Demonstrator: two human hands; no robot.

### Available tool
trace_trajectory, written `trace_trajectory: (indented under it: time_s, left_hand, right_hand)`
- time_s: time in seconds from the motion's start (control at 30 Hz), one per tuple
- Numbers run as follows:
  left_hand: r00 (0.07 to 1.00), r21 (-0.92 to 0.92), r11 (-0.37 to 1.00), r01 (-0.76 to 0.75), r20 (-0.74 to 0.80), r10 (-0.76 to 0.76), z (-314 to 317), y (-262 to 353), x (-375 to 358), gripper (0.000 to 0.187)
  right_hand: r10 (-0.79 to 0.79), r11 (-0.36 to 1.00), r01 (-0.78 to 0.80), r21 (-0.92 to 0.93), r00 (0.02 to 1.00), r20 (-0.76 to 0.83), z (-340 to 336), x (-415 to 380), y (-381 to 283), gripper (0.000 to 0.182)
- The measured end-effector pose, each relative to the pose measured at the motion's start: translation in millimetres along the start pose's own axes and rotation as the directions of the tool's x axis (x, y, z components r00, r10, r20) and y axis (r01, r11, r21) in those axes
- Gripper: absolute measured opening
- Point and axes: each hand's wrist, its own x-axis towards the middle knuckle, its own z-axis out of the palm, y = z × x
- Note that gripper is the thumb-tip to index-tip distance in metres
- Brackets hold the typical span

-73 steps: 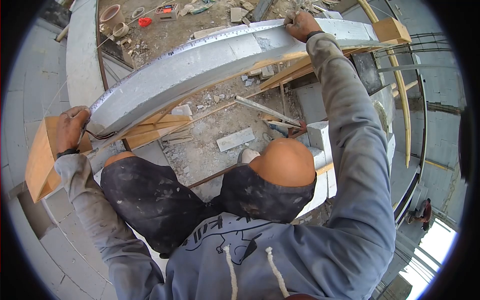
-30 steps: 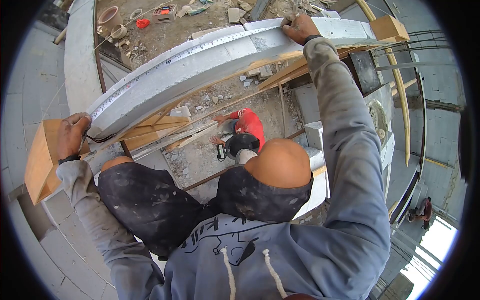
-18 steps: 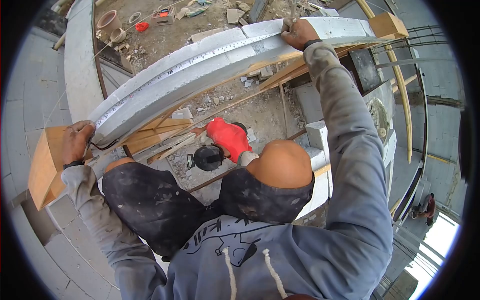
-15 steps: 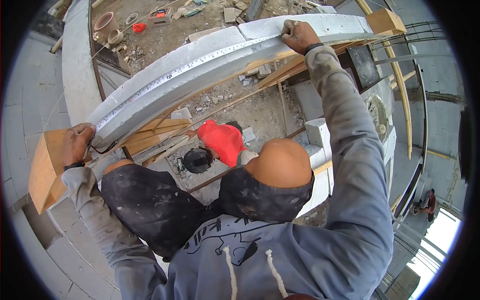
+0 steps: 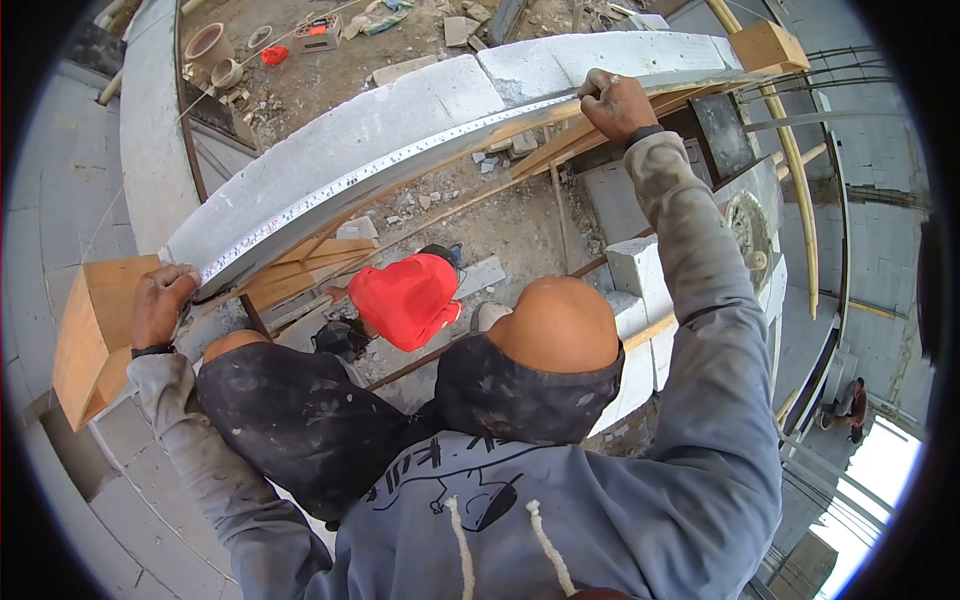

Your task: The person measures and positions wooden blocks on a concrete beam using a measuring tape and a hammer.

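Note:
A white measuring tape (image 5: 380,160) is stretched tight along the near edge of a row of pale blocks (image 5: 400,108). Its left end is pinched in my left hand (image 5: 163,305), beside a wooden box-like form (image 5: 95,335). My right hand (image 5: 615,105) grips the tape's other end, fingers curled, near the right part of the blocks. What sits inside each fist is partly hidden. Another wooden piece (image 5: 768,48) rests at the far right end of the row.
Below, between my knees, a person in a red shirt (image 5: 405,298) bends over by planks. Stacked blocks (image 5: 640,275) stand to the right, near a round mortar-stained bucket (image 5: 748,225). Pots (image 5: 210,45), a crate (image 5: 318,35) and rubble lie beyond the wall. Bamboo poles (image 5: 795,170) run at right.
Both hands have come toward me, the right one more, bringing the tape from the blocks' face to their near lower edge. The person in red has shifted left and lower in view.

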Motion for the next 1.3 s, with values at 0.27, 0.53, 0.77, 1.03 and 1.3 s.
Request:
trace_trajectory:
  time_s: [0.27, 0.53, 0.77, 1.03, 1.3]
  left_hand:
    - [0.997, -0.059, 0.997, -0.045, -0.058, 0.042, -10, 3, 8, 0.027]
    - [0.995, -0.016, 0.999, -0.046, -0.085, 0.045, -14, 5, 13, 0.027]
    - [0.999, -0.045, 0.999, -0.022, -0.034, 0.02, -14, 8, 9, 0.026]
    - [0.998, -0.019, 1.0, -0.012, -0.06, 0.011, -9, -3, 9, 0.026]
    - [0.999, -0.012, 0.999, 0.042, -0.027, -0.042, -7, 5, -3, 0.029]
  right_hand:
    - [0.028, 0.999, -0.024, 0.042, 0.995, -0.098, 8, 45, 3, 0.02]
    - [-0.096, 0.986, 0.092, -0.136, 0.995, -0.024, 8, 60, -8, 0.011]
    - [-0.114, 0.991, 0.111, -0.078, 0.993, -0.033, 13, 57, -3, 0.012]
    - [-0.072, 0.996, 0.069, -0.062, 0.996, -0.058, 14, 35, -2, 0.014]
    - [-0.036, 0.999, 0.034, -0.017, 0.995, -0.096, 15, 10, -2, 0.014]
